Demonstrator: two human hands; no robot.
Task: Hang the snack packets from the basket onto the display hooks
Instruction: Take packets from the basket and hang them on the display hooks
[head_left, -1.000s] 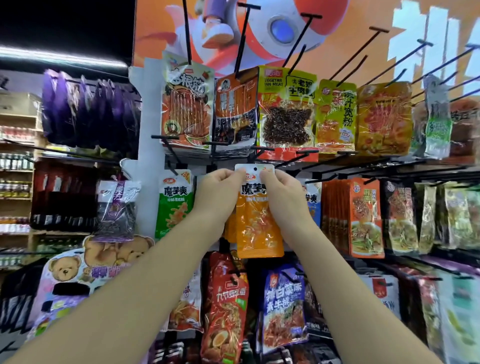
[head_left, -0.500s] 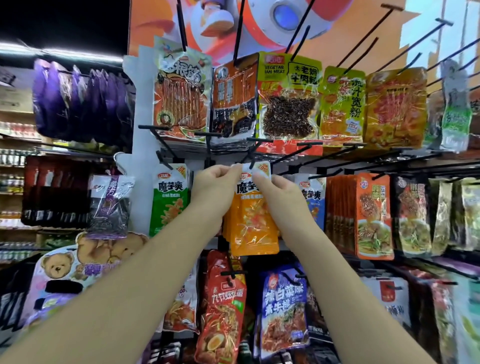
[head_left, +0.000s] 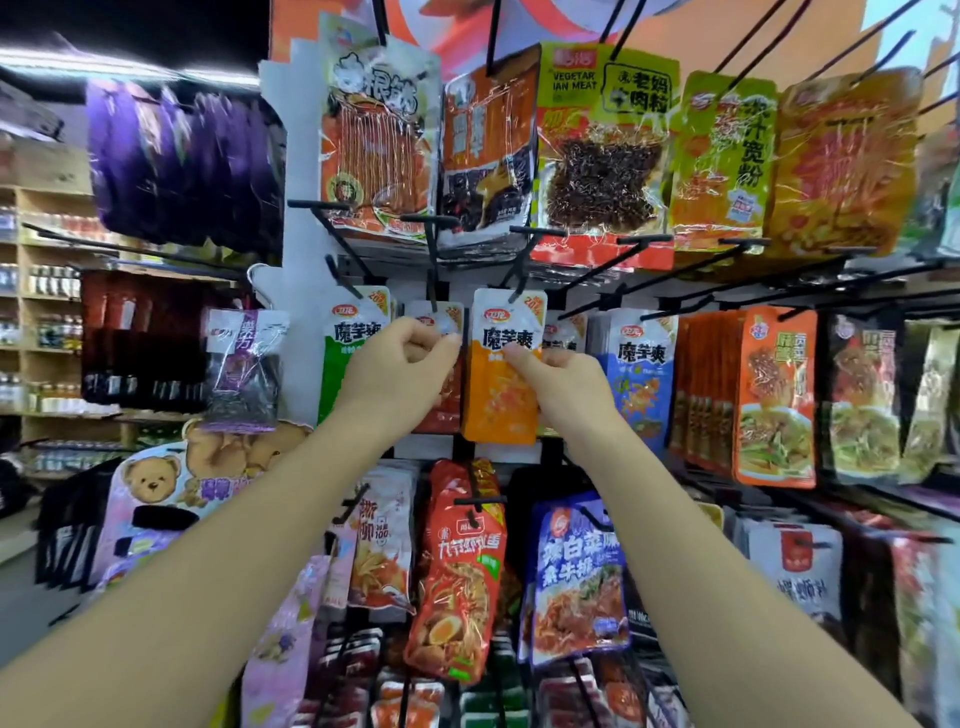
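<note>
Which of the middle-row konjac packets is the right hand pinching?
The orange packet, just left of the blue packet; the right hand pinches its right edge.

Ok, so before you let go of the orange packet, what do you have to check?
1. Orange packet is on the hook: ok, the hook's end crosses its top edge.
2. Right hand has a grip on it: ok, it pinches the packet's upper right side.
3. Left hand is clear of it: cannot tell; its curled fingers sit right beside it, by the red packet.
4. The packet hangs upright: ok.
5. Green packet and blue packet are not snagged: ok, each hangs off to its own side.
</note>
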